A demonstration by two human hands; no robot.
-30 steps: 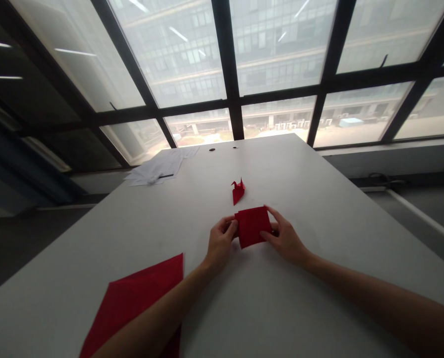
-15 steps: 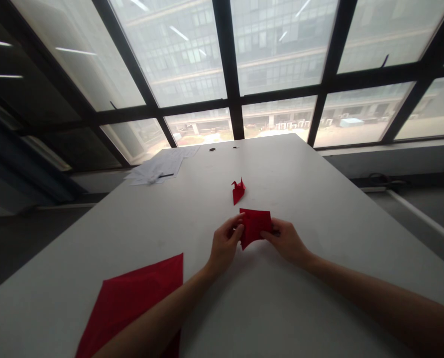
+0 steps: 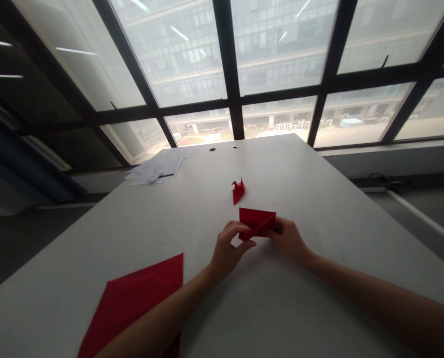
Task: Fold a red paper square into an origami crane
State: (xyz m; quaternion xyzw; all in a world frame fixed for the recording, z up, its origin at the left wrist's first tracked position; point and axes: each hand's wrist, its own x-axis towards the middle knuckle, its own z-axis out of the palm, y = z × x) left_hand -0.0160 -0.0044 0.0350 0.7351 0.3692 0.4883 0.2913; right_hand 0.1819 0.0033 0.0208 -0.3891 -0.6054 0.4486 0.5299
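Between my hands, above the white table, is a small folded piece of red paper [image 3: 257, 217], its lower layer bent up and partly opened. My left hand [image 3: 227, 248] grips its left side, with the index finger across the front and the thumb below the lower edge. On the right edge, my right hand [image 3: 287, 238] pinches the paper; some of its fingertips are hidden behind it. Just beyond stands a red origami crane [image 3: 238, 192]. A larger red paper sheet [image 3: 140, 293] lies at the lower left, partly covered by my left forearm.
White papers [image 3: 162, 163] with a dark pen [image 3: 166, 175] lie at the table's far left. The white table [image 3: 300, 184] reaches toward tall windows with dark frames [image 3: 237, 117]. A round hole [image 3: 212, 149] shows near its far edge.
The red paper has gone from lying flat between my hands to having its lower layer folded upward and opened. My left thumb has shifted right, under the lower edge.
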